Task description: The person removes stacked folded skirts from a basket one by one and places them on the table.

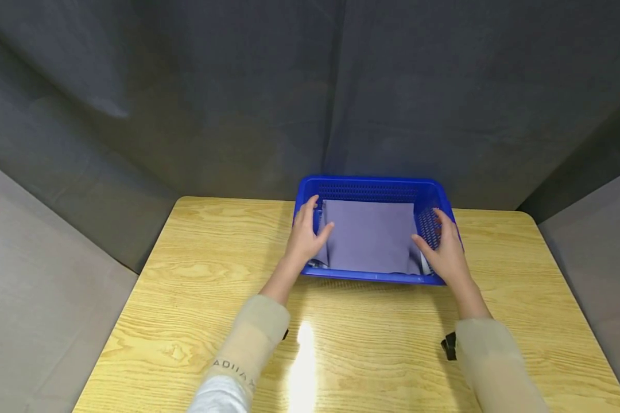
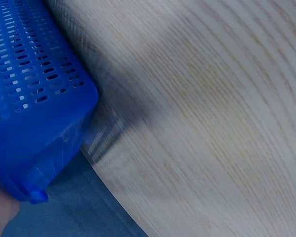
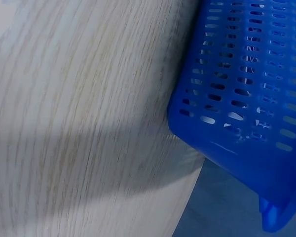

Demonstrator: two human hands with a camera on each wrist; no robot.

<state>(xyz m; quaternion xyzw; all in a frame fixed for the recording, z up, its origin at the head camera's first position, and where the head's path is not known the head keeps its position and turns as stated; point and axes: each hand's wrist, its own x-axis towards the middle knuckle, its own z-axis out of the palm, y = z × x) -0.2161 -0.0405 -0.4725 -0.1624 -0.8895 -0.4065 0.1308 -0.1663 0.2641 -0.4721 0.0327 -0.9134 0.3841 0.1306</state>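
Note:
A blue perforated plastic basket (image 1: 369, 277) is at the far edge of the wooden table, with a flat greyish-purple sheet of cloth-like material (image 1: 369, 235) inside. Small dark and white bits show beside the sheet at its lower corners. My left hand (image 1: 305, 236) is over the basket's left rim, fingers spread and thumb apart, pointing inward. Over the right rim is my right hand (image 1: 446, 249), its fingers loosely bent and thumb toward the sheet. Both wrist views show the basket's slotted side, with a bit of hand at the frame edge.
The wood-grain table (image 1: 186, 321) spreads in front of and beside the basket. Dark grey curtain (image 1: 237, 103) hangs right behind the table's far edge. Lighter grey panels (image 1: 36, 298) flank it on the left and right.

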